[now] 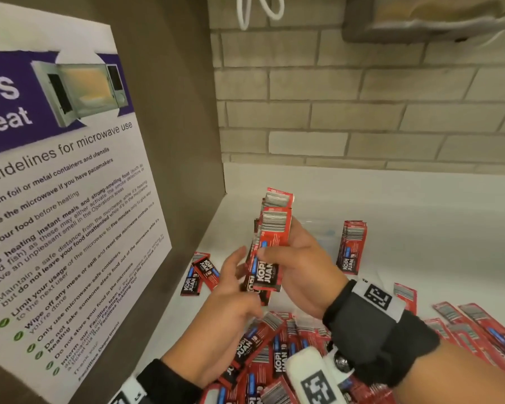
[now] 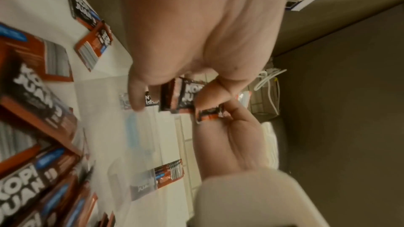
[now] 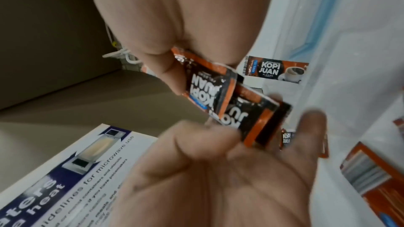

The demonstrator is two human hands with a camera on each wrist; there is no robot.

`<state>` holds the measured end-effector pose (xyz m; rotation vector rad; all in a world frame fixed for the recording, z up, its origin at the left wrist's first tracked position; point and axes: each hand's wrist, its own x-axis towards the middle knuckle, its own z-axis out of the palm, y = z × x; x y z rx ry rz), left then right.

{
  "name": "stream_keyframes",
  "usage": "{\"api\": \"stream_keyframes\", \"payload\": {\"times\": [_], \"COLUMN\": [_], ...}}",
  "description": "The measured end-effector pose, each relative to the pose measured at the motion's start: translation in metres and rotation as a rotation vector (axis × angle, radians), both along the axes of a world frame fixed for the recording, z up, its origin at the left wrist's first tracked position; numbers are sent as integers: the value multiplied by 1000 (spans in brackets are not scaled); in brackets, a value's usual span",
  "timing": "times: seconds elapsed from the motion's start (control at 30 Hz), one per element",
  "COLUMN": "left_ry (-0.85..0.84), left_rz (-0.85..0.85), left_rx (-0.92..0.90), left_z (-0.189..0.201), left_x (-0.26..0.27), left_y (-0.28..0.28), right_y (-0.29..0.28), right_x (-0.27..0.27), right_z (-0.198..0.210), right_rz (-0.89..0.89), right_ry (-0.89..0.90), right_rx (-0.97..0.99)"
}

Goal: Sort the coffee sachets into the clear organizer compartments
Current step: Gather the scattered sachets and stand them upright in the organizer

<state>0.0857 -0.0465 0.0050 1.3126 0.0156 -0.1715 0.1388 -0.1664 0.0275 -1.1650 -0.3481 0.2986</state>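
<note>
A white countertop [image 1: 420, 217] runs along a brick-tiled wall and ends on the left at a brown side panel. A loose heap of red and black coffee sachets [image 1: 274, 354] covers its near part. Two more sachets [image 1: 200, 272] lie by the side panel, one overlapping the other. Farther back, a bundle of sachets [image 1: 351, 246] stands upright inside the clear organizer [image 1: 322, 231], which rests on the counter.
</note>
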Motion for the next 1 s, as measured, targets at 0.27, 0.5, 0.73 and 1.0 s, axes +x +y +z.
{"api": "stream_keyframes", "payload": {"times": [0.27, 0.5, 0.73, 1.0], "left_ry": [-64, -133, -233, -329], "left_rz": [136, 112, 97, 53], "left_rx": [231, 467, 471, 528], "left_z": [-9, -6, 9, 20], "left_x": [13, 14, 19, 52], "left_y": [-14, -20, -28, -29], "right_y": [5, 6, 7, -46], "right_x": [-6, -9, -10, 5], "right_z": [-10, -4, 0, 67], "right_rz": [-32, -41, -152, -185], "right_ry": [-83, -154, -269, -548], "right_rx": [-185, -393, -483, -641]}}
